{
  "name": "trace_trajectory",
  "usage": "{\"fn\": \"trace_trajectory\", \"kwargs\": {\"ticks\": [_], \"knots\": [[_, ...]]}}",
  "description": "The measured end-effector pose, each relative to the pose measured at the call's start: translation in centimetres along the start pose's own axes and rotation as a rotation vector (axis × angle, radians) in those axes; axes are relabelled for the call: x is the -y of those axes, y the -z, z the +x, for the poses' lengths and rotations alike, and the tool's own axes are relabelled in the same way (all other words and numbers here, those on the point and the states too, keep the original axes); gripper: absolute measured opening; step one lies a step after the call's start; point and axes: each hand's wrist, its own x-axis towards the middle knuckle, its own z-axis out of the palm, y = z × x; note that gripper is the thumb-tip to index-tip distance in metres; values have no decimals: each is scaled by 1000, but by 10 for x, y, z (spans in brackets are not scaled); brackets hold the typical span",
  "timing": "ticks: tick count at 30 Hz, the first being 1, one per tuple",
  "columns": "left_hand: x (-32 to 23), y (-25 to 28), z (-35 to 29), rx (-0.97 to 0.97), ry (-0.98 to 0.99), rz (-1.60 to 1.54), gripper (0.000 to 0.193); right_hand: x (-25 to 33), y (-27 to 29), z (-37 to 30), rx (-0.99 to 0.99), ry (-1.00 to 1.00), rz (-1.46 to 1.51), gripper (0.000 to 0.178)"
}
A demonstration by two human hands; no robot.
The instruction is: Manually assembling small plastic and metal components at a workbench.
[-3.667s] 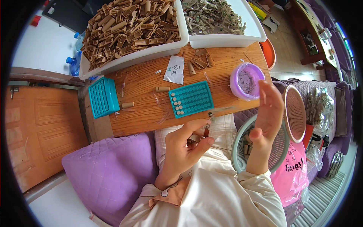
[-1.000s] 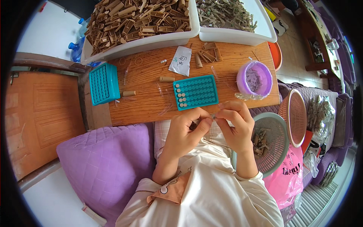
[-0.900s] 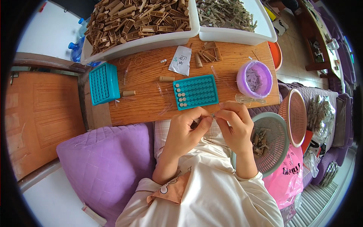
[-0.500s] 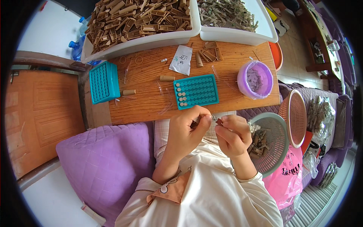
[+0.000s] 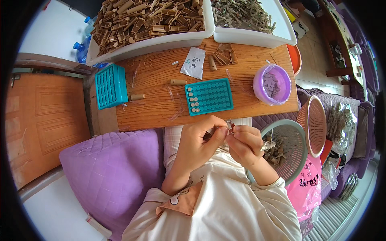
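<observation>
My left hand (image 5: 201, 138) and my right hand (image 5: 246, 145) meet over my lap, just off the table's front edge, both with fingers pinched. Between their fingertips sits a small piece with a clear, shiny end and a reddish-brown part (image 5: 230, 127); its kind is too small to make out. A bunch of shiny, silvery clear strips (image 5: 268, 143) sticks out from the far side of my right hand, tucked in the fingers. Beyond my hands lies a teal tray (image 5: 217, 95) with rows of round holes. Several small pale round pieces (image 5: 191, 99) fill part of its left side.
Two white bins stand at the back, one of brown plastic half-shells (image 5: 148, 20), one of clear-grey pieces (image 5: 243, 16). A second teal tray (image 5: 110, 86) is left, a purple-lined tub (image 5: 261, 86) right. A grey-green basket (image 5: 297, 160) with brown pieces sits beside my right arm.
My right hand has tilted and come closer to my left fingertips. The clear end of the small piece now points up between them, and the silvery strips have dropped a little.
</observation>
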Motion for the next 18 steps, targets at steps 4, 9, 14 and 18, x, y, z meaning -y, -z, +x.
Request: {"fn": "trace_trajectory", "kwargs": {"ticks": [4,9,14,18], "knots": [[8,2,8,-96,0,48,14,-2,3,-1,-76,-222,-58,21],[35,-22,44,-48,32,140,28,-12,13,-13,-182,-526,13,15],[59,-50,77,31,-103,293,34,-10,17,-14,-356,-688,249,16],[66,-54,91,104,-44,478,39,-11,16,-10,-373,-561,145,19]]}}
